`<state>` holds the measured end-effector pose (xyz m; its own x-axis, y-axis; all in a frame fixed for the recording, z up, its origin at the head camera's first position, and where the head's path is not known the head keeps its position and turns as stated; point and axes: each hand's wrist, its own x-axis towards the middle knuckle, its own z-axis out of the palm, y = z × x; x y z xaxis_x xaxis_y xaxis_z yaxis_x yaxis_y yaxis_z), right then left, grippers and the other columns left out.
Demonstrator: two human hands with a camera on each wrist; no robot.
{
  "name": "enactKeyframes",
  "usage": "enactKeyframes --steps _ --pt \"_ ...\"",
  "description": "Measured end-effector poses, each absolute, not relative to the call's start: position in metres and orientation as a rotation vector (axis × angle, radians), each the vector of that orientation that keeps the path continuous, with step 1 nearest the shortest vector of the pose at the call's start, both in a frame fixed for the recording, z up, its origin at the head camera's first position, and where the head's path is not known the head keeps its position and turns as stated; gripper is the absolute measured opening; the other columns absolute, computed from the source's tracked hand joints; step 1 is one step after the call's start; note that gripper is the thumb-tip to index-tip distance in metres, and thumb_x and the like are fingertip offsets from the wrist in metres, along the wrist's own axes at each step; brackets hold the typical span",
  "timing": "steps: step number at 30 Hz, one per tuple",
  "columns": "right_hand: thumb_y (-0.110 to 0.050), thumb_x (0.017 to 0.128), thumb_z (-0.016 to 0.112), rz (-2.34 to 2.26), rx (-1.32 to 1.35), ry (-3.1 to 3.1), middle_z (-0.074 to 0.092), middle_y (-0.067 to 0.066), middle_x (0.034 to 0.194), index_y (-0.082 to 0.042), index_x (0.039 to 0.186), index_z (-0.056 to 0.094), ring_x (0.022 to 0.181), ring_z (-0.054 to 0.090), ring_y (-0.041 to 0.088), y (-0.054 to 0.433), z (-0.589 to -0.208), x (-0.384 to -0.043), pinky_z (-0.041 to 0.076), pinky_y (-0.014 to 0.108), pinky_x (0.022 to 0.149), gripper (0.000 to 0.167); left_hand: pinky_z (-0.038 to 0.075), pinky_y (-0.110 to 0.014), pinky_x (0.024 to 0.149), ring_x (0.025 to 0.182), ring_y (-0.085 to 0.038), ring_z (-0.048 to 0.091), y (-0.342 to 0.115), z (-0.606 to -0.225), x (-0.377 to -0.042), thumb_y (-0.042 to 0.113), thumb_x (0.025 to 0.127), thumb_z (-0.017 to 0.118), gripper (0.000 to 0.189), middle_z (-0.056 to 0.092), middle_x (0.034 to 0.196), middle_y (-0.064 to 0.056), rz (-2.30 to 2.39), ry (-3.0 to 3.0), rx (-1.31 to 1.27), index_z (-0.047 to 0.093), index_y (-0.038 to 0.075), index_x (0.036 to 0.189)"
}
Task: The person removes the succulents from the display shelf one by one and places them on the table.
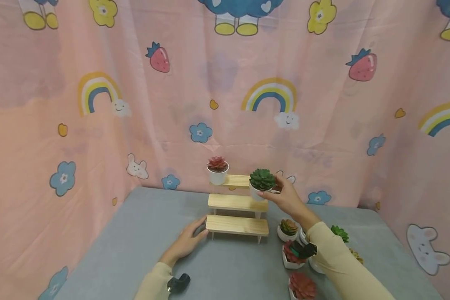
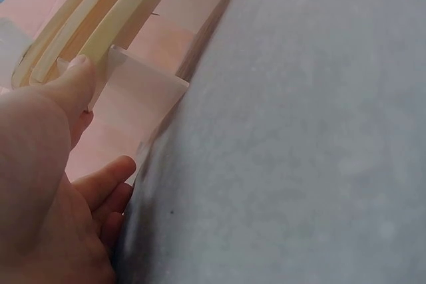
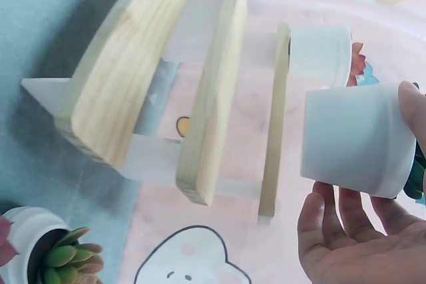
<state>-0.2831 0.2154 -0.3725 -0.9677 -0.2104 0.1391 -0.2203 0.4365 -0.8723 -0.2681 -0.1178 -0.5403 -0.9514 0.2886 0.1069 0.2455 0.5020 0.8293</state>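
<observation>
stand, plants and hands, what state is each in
large green succulent: upright, held clear of the stand
right hand: holding that succulent's pot
stand: upright
left hand: touching the stand's bottom tier
top-tier red succulent: upright in its pot
orange-green succulent: upright on the table
small green succulent: partly hidden
yellow succulent: partly hidden
middle red succulent: partly covered
nearest red succulent: cut off by frame
</observation>
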Motion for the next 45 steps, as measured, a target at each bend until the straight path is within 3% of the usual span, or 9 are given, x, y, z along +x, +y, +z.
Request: enactKeyframes --steps 6,10,14,21,33,45 --pt "-0.021 0.094 0.073 1.566 0.461 -2.617 0.055 0.023 0.142 -0.003 0.15 0.043 0.127 0.058 0.04 0.221 -0.376 -0.277 0.055 0.05 0.1 0.066 0.017 -0.073 0.119 0.15 -0.043 0.033 -0.117 -0.536 -0.268 0.043 0.103 0.055 0.06 0.042 0.161 -0.011 1.458 2.698 0.487 0.04 0.02 0.157" --pt "-0.022 0.094 0.073 1.554 0.449 -2.626 0.054 0.023 0.143 -0.004 0.151 0.041 0.126 0.058 0.04 0.223 -0.377 -0.272 0.055 0.05 0.099 0.068 0.016 -0.074 0.118 0.15 -0.043 0.033 -0.116 -0.535 -0.268 0.043 0.103 0.056 0.059 0.043 0.16 -0.01 1.444 2.708 0.461 0.04 0.023 0.157" --pt "-0.021 0.094 0.073 1.552 0.455 -2.631 0.054 0.024 0.143 -0.004 0.153 0.038 0.12 0.061 0.038 0.227 -0.377 -0.268 0.057 0.041 0.094 0.071 0.015 -0.075 0.118 0.15 -0.042 0.033 -0.115 -0.535 -0.267 0.044 0.102 0.056 0.059 0.044 0.16 -0.009 1.444 2.709 0.452 0.041 0.024 0.156" --pt "-0.021 0.094 0.073 1.545 0.477 -2.627 0.056 0.023 0.141 -0.005 0.153 0.039 0.109 0.065 0.024 0.236 -0.373 -0.258 0.056 0.029 0.085 0.07 0.014 -0.076 0.117 0.15 -0.044 0.033 -0.115 -0.536 -0.267 0.043 0.102 0.057 0.058 0.045 0.159 -0.01 1.446 2.709 0.447 0.042 0.024 0.155" --pt "-0.018 0.094 0.073 1.583 0.524 -2.606 0.058 0.025 0.139 -0.005 0.154 0.037 0.104 0.067 0.016 0.245 -0.373 -0.254 0.057 0.023 0.084 0.07 0.018 -0.075 0.118 0.15 -0.044 0.034 -0.112 -0.535 -0.267 0.042 0.103 0.056 0.058 0.044 0.16 -0.011 1.435 2.714 0.457 0.042 0.023 0.156" --pt "-0.017 0.095 0.071 1.608 0.557 -2.606 0.056 0.027 0.139 -0.003 0.153 0.037 0.101 0.067 0.008 0.25 -0.369 -0.247 0.058 0.024 0.084 0.069 0.017 -0.074 0.118 0.15 -0.044 0.033 -0.114 -0.536 -0.266 0.042 0.102 0.056 0.059 0.044 0.159 -0.011 1.441 2.702 0.458 0.042 0.022 0.156"
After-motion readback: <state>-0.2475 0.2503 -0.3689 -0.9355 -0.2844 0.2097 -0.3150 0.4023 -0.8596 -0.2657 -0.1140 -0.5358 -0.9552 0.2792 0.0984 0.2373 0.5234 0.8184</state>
